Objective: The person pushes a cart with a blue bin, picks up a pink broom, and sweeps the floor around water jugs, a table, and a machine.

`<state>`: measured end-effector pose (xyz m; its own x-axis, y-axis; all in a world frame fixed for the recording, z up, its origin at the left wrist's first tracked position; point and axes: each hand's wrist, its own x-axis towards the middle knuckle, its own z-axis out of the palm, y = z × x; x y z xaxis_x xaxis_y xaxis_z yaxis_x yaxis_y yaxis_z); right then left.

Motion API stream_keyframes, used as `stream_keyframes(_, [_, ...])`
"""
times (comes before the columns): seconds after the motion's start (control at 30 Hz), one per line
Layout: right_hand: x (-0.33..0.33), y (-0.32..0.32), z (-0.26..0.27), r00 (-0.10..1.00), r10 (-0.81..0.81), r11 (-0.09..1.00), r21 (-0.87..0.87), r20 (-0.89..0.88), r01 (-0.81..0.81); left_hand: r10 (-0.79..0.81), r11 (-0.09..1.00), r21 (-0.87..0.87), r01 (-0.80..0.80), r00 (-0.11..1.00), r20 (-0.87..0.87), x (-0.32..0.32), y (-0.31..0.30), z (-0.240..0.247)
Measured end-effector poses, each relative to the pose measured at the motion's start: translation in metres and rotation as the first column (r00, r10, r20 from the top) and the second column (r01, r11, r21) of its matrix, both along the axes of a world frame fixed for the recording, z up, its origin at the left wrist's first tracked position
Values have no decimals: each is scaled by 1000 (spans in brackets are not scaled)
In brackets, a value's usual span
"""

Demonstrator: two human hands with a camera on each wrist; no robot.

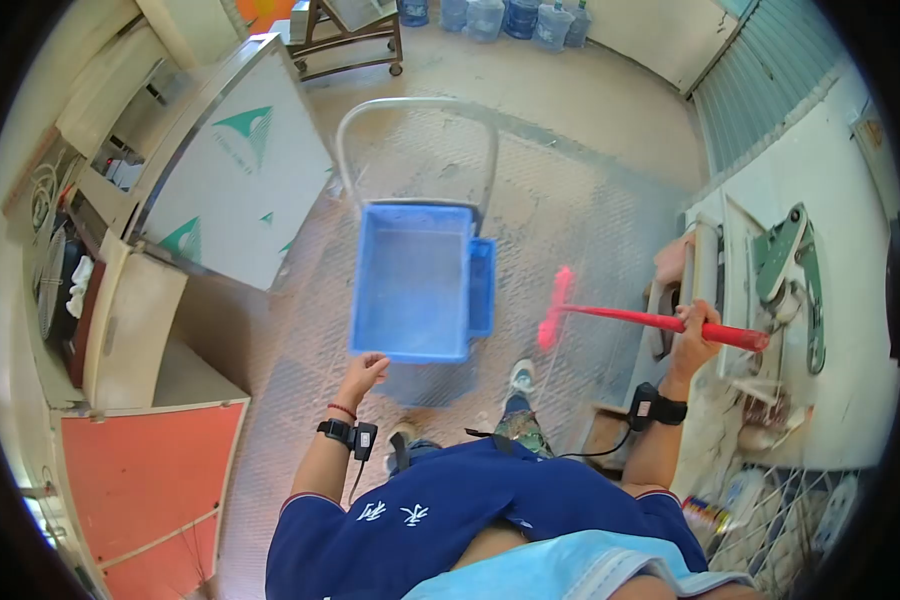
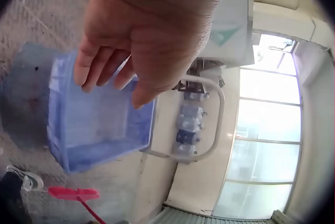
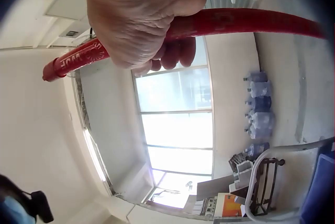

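Note:
Gripped in my right hand [image 1: 695, 340] is the long red handle of a broom [image 1: 625, 317]. Its bright pink-red head [image 1: 555, 308] is down by the floor to the left of that hand. The right wrist view shows the fingers of the right hand [image 3: 146, 20] wrapped around the red handle [image 3: 235, 21]. My left hand [image 1: 367, 372] is at the near rim of a large blue crate [image 1: 362, 290]. In the left wrist view its fingers [image 2: 82, 70] hang loosely bent over the crate [image 2: 94, 124], holding nothing.
A cart's bent metal handle [image 1: 417, 102] rises behind the crate, and a smaller blue bin [image 1: 483, 290] adjoins its right side. White-and-green panelled cabinet [image 1: 235, 170] stands left. On the right is a cluttered bench with a green metal tool [image 1: 778, 255]. Water jugs [image 1: 485, 20] line the back.

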<state>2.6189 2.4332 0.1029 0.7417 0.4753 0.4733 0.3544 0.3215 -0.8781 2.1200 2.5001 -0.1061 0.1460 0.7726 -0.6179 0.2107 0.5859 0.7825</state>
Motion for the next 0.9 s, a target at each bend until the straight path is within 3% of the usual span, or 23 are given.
stream_keyframes(0.07, [51,35,-10,998,17,1000,3,-56,-17,6,999,41,-6,1000,17,57,27,14])
stream_keyframes(0.17, [105,71,-7,994,34,999,9,-100,-34,16,998,-56,-16,1000,3,152,44,23])
stream_keyframes(0.23, [133,84,-5,993,36,999,-23,-108,-38,-178,983,-40,182,980,85,202,67,29])
stream_keyframes(0.27, [150,90,-10,992,35,999,-34,-119,-40,-173,983,-42,176,983,66,222,74,33])
stream_keyframes(0.33, [177,112,-11,991,45,998,-26,-125,-48,-240,966,126,224,962,128,259,97,51])
stream_keyframes(0.43, [209,138,-23,995,23,997,-75,-94,-30,-201,968,186,168,964,176,292,127,70])
stream_keyframes(0.5, [215,163,-22,971,4,999,-35,-237,-13,-185,969,195,153,970,158,305,148,74])
stream_keyframes(0.53, [219,175,-19,944,83,996,46,-320,-72,-176,967,207,149,977,120,305,158,76])
stream_keyframes(0.57, [257,184,-44,990,48,997,-55,-133,-55,-170,963,226,145,981,95,309,170,78])
stream_keyframes(0.6, [260,202,-35,992,83,996,-28,-99,-86,-158,959,249,138,985,64,316,184,77])
stream_keyframes(0.63, [262,219,-23,982,-69,987,-153,-178,41,-126,956,273,105,990,59,323,199,77])
stream_keyframes(0.7, [283,234,-24,971,-61,992,-118,-231,35,-69,952,301,51,996,48,329,225,80])
stream_keyframes(0.77, [317,278,-37,990,-103,982,-169,-99,85,-123,907,397,139,990,-66,350,268,78])
stream_keyframes(0.9, [327,391,-4,993,-95,984,-155,-70,84,-88,842,526,121,992,-87,385,360,88])
